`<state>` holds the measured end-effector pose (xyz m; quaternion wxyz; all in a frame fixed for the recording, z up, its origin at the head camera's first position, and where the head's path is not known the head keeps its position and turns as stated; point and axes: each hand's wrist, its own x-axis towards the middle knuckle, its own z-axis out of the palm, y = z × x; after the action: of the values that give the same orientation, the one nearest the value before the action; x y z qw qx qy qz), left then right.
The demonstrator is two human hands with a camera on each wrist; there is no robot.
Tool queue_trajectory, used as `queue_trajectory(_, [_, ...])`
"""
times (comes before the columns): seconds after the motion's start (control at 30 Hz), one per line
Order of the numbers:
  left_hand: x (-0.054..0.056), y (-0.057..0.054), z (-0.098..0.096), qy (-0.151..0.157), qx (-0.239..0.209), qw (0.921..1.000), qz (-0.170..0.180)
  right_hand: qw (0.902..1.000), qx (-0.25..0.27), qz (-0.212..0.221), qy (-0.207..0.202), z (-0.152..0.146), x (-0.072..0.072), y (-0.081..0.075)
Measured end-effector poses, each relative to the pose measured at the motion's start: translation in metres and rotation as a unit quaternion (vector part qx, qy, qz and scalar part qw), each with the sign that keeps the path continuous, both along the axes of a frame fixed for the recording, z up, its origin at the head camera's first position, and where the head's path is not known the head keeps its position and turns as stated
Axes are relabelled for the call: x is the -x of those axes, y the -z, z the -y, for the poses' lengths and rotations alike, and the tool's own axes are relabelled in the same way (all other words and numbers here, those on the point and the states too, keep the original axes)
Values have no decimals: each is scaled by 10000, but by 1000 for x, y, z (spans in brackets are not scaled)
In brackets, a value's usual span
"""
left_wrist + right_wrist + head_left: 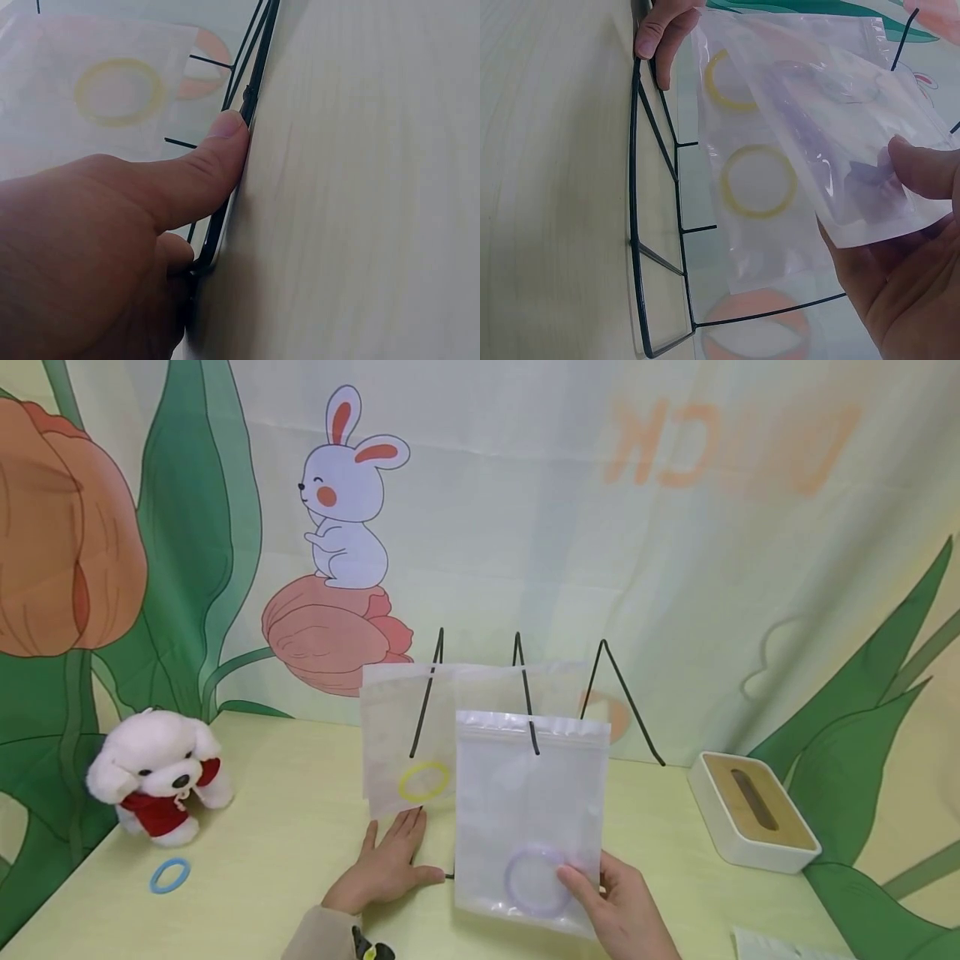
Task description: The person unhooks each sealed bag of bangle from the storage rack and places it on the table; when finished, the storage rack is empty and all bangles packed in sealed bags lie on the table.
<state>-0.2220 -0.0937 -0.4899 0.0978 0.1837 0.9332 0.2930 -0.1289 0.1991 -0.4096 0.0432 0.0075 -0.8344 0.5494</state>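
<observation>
My right hand pinches the lower right part of a clear zip bag with a purple ring inside, thumb in front. The tip of the middle prong of a black wire rack shows in front of the bag's top; whether it passes through a hole I cannot tell. Behind it hang bags with yellow rings, one a bag at the left prong. My left hand rests low by the rack's base, fingers spread, its thumb pressing on the wire.
A white toy dog in red sits at the left, a blue ring in front of it. A tissue box with a wooden lid stands at the right. Part of a plastic packet shows at the lower right. A printed curtain hangs behind.
</observation>
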Motion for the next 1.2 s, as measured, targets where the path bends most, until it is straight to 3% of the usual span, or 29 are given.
queue_trajectory(0.73, [0, 1, 0, 7, 13, 10000, -22, 9993, 194, -57, -310, -1, -9, 4])
queue_trajectory(1.2, [1, 2, -1, 2, 44, 10000, -61, 9980, 478, 180, -359, -6, -18, 6])
